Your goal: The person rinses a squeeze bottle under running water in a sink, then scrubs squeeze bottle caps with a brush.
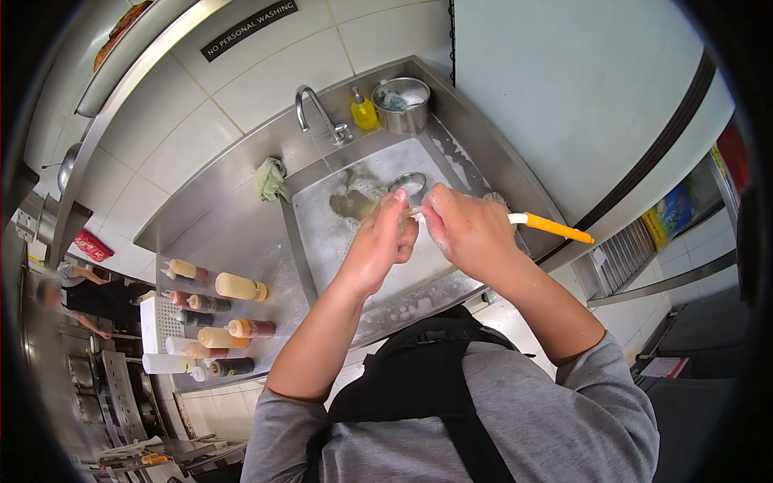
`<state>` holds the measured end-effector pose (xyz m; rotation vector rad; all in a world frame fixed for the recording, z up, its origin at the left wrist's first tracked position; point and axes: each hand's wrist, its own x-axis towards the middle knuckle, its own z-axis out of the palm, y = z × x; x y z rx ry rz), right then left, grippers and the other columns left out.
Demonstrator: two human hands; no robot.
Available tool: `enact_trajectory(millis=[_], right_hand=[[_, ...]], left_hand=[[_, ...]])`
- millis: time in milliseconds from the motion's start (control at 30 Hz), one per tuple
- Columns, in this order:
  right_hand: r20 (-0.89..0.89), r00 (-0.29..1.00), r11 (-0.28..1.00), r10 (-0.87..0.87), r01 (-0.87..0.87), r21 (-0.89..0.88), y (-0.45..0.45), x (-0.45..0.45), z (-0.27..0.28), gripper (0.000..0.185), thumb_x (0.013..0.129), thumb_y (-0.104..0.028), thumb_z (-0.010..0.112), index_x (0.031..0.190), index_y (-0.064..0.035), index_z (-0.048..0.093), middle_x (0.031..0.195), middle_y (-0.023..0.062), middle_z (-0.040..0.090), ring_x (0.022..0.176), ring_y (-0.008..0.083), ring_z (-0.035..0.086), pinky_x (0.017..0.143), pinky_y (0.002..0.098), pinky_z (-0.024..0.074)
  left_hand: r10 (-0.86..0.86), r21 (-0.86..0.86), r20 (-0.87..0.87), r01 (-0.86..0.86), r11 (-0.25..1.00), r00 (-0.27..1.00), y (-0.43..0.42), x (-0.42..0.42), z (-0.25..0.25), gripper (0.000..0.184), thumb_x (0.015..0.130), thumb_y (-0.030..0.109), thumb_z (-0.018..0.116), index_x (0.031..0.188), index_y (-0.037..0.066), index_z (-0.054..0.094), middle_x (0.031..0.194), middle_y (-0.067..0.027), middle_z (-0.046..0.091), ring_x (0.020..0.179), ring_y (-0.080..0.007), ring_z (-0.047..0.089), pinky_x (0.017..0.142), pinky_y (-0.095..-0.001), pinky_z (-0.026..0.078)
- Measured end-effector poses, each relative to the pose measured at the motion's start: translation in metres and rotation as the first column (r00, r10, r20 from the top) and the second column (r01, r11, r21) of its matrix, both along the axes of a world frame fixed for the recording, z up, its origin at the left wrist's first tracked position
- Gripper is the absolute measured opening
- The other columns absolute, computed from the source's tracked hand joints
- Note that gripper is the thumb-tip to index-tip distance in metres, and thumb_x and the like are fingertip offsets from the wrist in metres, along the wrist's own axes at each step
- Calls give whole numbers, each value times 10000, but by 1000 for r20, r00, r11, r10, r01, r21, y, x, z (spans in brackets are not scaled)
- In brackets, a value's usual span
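Both hands are close together over a steel sink [304, 266] of foamy water. My right hand [475, 229] is closed round a white utensil with an orange handle [560, 228], which sticks out to the right. My left hand [382, 241] is closed beside it, its fingers curled near the utensil's white part; what it grips is mostly hidden. Just beyond the hands, a round metal strainer or ladle [409, 183] lies in the suds. Water runs from the curved tap [310, 105] at the back.
A yellow soap bottle [364, 111] and a steel pot [403, 106] stand behind the sink. On the left are a green cloth [272, 179] and several sauce bottles [240, 287]. Another person [97, 294] is at the far left. A pale panel [580, 88] rises at the right.
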<state>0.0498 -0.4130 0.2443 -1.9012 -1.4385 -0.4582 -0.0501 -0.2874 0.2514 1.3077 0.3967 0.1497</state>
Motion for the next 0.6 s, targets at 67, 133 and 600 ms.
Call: enact_trajectory(millis=[67,133,600], right_hand=[[-69,997,1000,22,-23,-21,-3,-1,2,151,839,-146,581,880,-78,453,677,94,582,562,287,590,482,401,438],[-138,990,998,43,-49,-40,-5,0,2,145,860,-153,567,893,-79,447,679,94,587,564,296,591,495,412,441],[-810,488,935,325,-293,199,-4,8,-7,87,943,-106,448,946,-23,424,844,76,492,764,145,478,709,298,417]], left_hand=[[7,48,2,-7,999,1000,0,0,-1,352,975,453,335,969,108,407,593,36,276,502,-67,217,457,-230,182],[17,166,15,-19,986,1000,-1,-1,-4,369,980,465,314,953,109,406,614,35,283,528,-65,235,462,-227,193],[-16,495,286,-133,859,958,1,6,-26,329,994,432,286,913,118,339,690,39,315,575,-50,278,486,-204,259]])
